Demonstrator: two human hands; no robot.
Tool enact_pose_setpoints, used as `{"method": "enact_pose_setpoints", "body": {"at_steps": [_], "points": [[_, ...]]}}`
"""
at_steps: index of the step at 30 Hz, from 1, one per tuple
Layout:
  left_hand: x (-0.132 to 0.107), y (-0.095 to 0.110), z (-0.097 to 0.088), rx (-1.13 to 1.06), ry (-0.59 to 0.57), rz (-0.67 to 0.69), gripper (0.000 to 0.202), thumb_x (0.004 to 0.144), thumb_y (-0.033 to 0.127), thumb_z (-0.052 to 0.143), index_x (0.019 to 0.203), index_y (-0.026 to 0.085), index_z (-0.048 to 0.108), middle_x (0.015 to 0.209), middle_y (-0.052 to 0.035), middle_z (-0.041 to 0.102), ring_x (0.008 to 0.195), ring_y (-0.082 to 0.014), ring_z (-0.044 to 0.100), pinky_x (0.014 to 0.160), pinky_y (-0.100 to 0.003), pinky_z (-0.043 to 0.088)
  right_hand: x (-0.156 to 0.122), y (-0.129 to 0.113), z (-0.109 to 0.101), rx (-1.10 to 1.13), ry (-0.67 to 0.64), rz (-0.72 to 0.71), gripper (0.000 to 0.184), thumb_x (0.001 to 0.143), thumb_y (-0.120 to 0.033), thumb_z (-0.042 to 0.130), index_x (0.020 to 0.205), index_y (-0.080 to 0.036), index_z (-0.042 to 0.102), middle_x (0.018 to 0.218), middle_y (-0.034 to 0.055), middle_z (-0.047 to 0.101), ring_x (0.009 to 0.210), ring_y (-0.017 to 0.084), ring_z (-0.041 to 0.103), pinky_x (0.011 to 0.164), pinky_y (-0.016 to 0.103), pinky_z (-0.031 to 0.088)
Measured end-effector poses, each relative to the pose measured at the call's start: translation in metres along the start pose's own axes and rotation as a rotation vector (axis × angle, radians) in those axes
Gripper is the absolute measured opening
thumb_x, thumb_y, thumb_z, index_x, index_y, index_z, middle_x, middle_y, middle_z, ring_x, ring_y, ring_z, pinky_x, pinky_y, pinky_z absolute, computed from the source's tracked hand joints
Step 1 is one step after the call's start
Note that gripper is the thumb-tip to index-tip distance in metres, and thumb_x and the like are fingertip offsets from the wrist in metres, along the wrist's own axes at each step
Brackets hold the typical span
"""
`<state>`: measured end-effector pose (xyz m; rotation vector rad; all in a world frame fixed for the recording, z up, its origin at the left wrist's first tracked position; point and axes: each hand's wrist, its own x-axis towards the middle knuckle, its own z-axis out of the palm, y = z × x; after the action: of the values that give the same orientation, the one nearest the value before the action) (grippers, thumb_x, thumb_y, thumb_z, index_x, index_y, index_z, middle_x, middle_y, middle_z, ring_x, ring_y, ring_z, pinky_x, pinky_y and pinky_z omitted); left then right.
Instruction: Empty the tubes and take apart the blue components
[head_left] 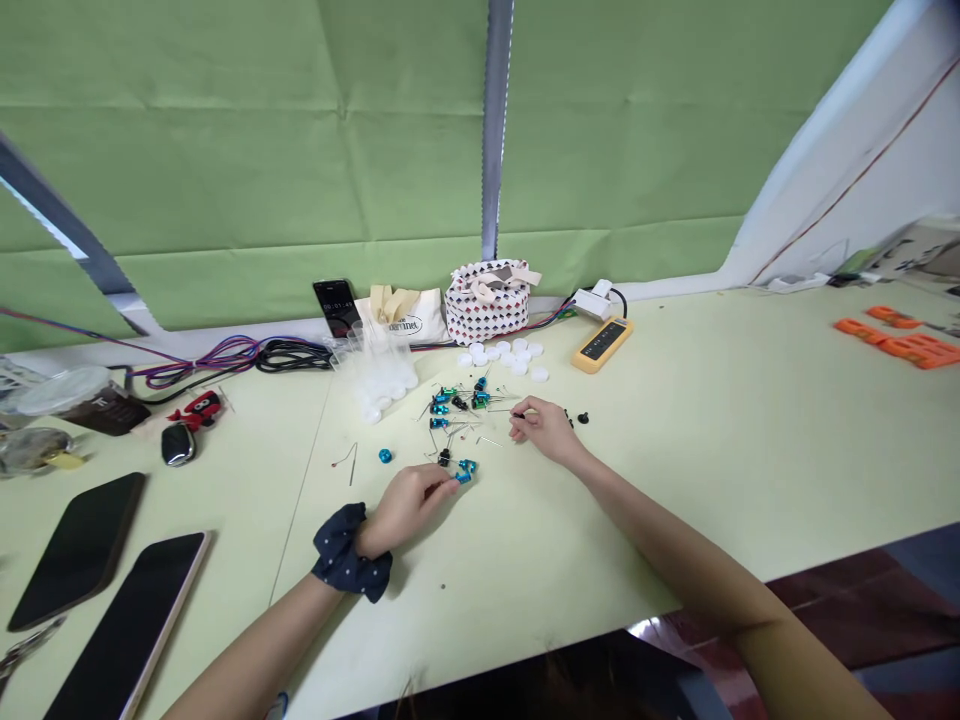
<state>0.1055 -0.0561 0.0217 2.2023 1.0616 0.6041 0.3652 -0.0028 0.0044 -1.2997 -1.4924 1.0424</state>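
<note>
Head view: left hand (411, 503) pinching blue piece (463, 478); right hand (546, 428), rightward and farther out, pinching black-ended pin (518, 416), long axis pointing left.

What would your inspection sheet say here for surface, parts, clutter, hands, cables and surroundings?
Surface: pale table with a thin seam.
Parts: small blue pieces and thin wires scattered mid-table; white caps behind.
Clutter: two phones lying at left, car key, cup.
Hands: left hand at a blue piece, grip unclear; right hand pinches a small dark piece.
Cables: black coil, rear left.
Surroundings: green covering behind the table.
</note>
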Motion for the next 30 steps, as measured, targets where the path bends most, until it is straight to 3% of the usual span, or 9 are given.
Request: {"method": "enact_pose_setpoints", "body": {"at_steps": [3,6,10,12,15,18,22,27,30], "points": [[-0.002,-0.002,0.004,0.157,0.005,0.070,0.037,0.093,0.036,0.039,0.073,0.016,0.061,0.070,-0.0029,0.054,0.064,-0.0134,0.048,0.060,-0.025,0.036,0.005,0.006,-0.006,-0.151,0.033,0.040,0.019,0.075,-0.033,0.061,0.072,-0.017,0.052,0.079,0.0043,0.063,0.050,0.011,0.061,0.051,0.027,0.052],[-0.002,-0.006,0.005,0.226,0.000,0.089,0.034,0.094,0.035,0.038,0.078,0.017,0.063,0.074,-0.0034,0.055,0.066,-0.0138,0.051,0.061,-0.025,0.038,0.007,0.010,-0.012,-0.484,0.055,-0.022,0.010,0.073,-0.026,0.062,0.069,-0.017,0.060,0.081,0.0026,0.064,0.053,0.010,0.059,0.059,0.027,0.050],[-0.003,-0.011,0.006,0.307,0.030,0.094,0.032,0.094,0.035,0.039,0.083,0.018,0.064,0.078,-0.0037,0.057,0.066,-0.0137,0.053,0.061,-0.025,0.040,0.006,0.014,-0.019,-0.707,0.074,-0.044,0.007,0.074,-0.015,0.058,0.075,-0.017,0.065,0.076,0.0031,0.065,0.067,0.015,0.060,0.065,0.027,0.046],[-0.003,-0.012,0.007,0.371,0.061,0.099,0.033,0.094,0.036,0.039,0.084,0.018,0.064,0.078,-0.0040,0.057,0.065,-0.0137,0.054,0.060,-0.025,0.040,0.007,0.012,-0.019,-0.745,0.118,-0.052,0.013,0.074,-0.010,0.056,0.081,-0.016,0.065,0.088,0.0074,0.065,0.078,0.019,0.060,0.070,0.029,0.045],[-0.003,-0.013,0.008,0.455,0.113,0.109,0.032,0.094,0.036,0.039,0.086,0.018,0.065,0.080,-0.0046,0.058,0.066,-0.0139,0.056,0.057,-0.025,0.039,0.015,-0.001,-0.010,-0.832,0.155,-0.182,0.019,0.078,-0.012,0.056,0.095,-0.016,0.064,0.105,0.0108,0.061,0.098,0.023,0.056,0.083,0.033,0.042],[-0.002,-0.012,0.008,0.522,0.150,0.119,0.031,0.094,0.035,0.040,0.087,0.018,0.066,0.084,-0.0053,0.061,0.066,-0.0138,0.058,0.056,-0.025,0.040,0.034,-0.021,0.009,-0.880,-0.023,-0.328,0.022,0.085,-0.016,0.051,0.104,-0.019,0.062,0.106,0.0078,0.061,0.103,0.021,0.053,0.087,0.032,0.039],[-0.002,-0.013,0.007,0.609,0.158,0.160,0.030,0.094,0.032,0.040,0.087,0.018,0.066,0.082,-0.0053,0.063,0.069,-0.0149,0.059,0.060,-0.025,0.043,0.059,-0.042,0.035,-1.121,-0.284,-0.353,0.028,0.085,-0.009,0.047,0.107,-0.020,0.061,0.104,0.0077,0.062,0.102,0.020,0.054,0.083,0.030,0.038],[-0.001,-0.014,0.007,0.572,0.158,0.189,0.026,0.094,0.025,0.041,0.097,0.018,0.066,0.083,-0.0065,0.066,0.080,-0.0187,0.059,0.070,-0.029,0.046,0.069,-0.048,0.049,-1.261,-0.354,-0.345,0.026,0.080,0.000,0.047,0.093,-0.014,0.065,0.097,0.0124,0.063,0.092,0.023,0.058,0.078,0.032,0.038],[-0.001,-0.015,0.007,0.516,0.174,0.177,0.024,0.093,0.024,0.043,0.097,0.019,0.066,0.086,-0.0067,0.068,0.084,-0.0198,0.059,0.073,-0.030,0.047,0.068,-0.046,0.052,-1.307,-0.370,-0.360,0.024,0.082,-0.002,0.046,0.093,-0.012,0.064,0.100,0.0157,0.061,0.095,0.024,0.058,0.081,0.033,0.037]]}}
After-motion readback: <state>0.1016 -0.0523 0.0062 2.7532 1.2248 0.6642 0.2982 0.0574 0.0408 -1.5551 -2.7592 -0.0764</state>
